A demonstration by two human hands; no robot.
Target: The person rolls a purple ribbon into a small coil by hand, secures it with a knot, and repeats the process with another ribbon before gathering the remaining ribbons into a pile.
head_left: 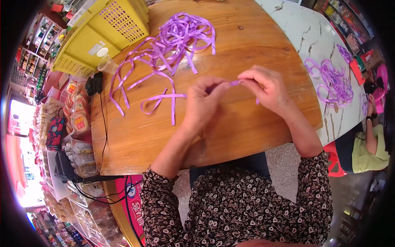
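Observation:
Between my two hands, a short stretch of purple ribbon [235, 83] is held just above the wooden table. My left hand [204, 96] pinches it between thumb and fingers. From that hand's left side a ribbon tail [158, 98] runs out onto the wood in a crossed loop. My right hand [265, 88] pinches the other end, and a small tip shows below its fingers. A tangled heap of purple ribbons [181, 35] lies beyond my left hand, with loose strands trailing left and toward me.
A yellow plastic basket [103, 33] stands at the far left beside a clear plastic cup [108, 64]. A black cable [106, 131] crosses the wooden table's [255, 136] left side. At right, another ribbon pile [335, 82] lies on a white marbled table [304, 41], near another person's arm.

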